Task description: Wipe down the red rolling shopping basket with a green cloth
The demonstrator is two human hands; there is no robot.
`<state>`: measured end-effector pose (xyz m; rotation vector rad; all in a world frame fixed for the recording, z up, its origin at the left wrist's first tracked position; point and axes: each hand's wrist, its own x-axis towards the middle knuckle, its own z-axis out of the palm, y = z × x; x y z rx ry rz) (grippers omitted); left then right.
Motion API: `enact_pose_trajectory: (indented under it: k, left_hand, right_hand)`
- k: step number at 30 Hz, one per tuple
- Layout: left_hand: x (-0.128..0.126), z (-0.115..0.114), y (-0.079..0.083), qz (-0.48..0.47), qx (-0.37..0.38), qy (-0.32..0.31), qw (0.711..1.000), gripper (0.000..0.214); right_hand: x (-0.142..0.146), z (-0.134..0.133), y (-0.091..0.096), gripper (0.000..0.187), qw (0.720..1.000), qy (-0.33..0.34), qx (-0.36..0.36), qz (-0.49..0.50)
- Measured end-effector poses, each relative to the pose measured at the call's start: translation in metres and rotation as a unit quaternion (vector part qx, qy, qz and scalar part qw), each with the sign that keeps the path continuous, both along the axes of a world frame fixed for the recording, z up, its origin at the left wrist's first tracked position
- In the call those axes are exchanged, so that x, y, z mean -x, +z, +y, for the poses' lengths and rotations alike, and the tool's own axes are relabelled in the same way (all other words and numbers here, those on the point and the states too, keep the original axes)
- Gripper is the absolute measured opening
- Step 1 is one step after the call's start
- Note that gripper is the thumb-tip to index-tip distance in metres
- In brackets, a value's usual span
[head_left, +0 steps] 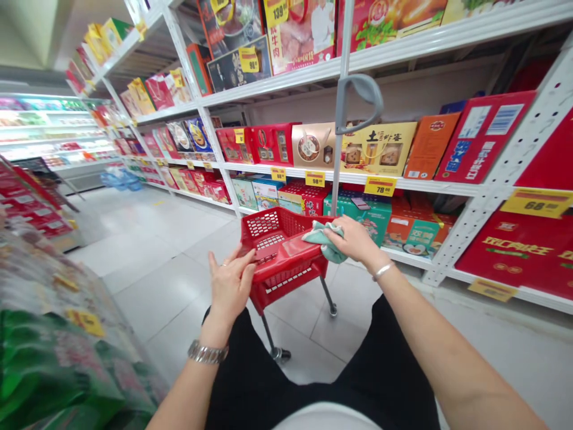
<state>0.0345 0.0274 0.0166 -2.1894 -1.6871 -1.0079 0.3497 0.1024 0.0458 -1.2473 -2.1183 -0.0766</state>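
White metal shelving (430,186) of boxed gift sets (378,149) beyond my red plastic wheeled basket (273,230)

Under my fingers, the basket's rim takes the cloth: my right hand (353,239) clenches a crumpled pale green cloth (324,242) there, while my left hand (230,283) lies open and flat beside it. The cloth is in place on the rim.

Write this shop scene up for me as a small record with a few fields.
Place: supermarket aisle with white metal shelving
Left hand: resting on a red wheeled shopping basket; metal wristwatch on the wrist
Right hand: holding a teal cloth against the basket
Shelves: boxed gift sets, yellow price tags
Floor: pale tiles
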Motion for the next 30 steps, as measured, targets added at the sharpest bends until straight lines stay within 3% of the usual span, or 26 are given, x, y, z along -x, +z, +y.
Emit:
enact_pose_trajectory:
  k: [3,6,12,15,20,23,26,30]
  left_hand:
    - [0.025,-0.007,0.006,-0.015,0.02,0.083,0.996,0.044]
    - [0.019,-0.014,0.019,0.005,0.035,0.12,0.992,0.043]
    - [-0.05,-0.011,0.043,0.077,0.074,0.002,0.994,0.046]
    - [-0.065,-0.01,0.044,0.107,0.092,-0.021,0.99,0.047]
    - [-0.071,-0.013,0.041,0.125,0.072,-0.042,0.989,0.047]
    - [-0.081,-0.012,0.038,0.13,0.056,-0.048,0.989,0.05]
    - [-0.092,-0.009,0.034,0.13,0.038,-0.05,0.989,0.054]
    - [-0.097,-0.005,0.031,0.121,0.029,-0.056,0.991,0.057]
  right_hand:
    - [0.024,-0.031,-0.007,0.035,0.998,0.017,-0.052,0.009]
    - [0.048,-0.059,-0.012,0.034,0.996,0.044,-0.076,0.016]
    - [0.071,-0.098,-0.007,0.01,0.991,0.116,-0.056,0.02]
    - [0.057,-0.109,-0.01,0.022,0.991,0.121,-0.061,0.021]
    - [0.013,-0.114,-0.03,0.032,0.99,0.07,-0.117,0.041]
    - [-0.004,-0.112,-0.039,0.026,0.99,-0.01,-0.134,0.051]
    - [0.003,-0.109,-0.037,0.024,0.982,-0.106,-0.145,0.051]
    - [0.044,-0.11,-0.027,0.024,0.986,-0.101,-0.134,0.003]
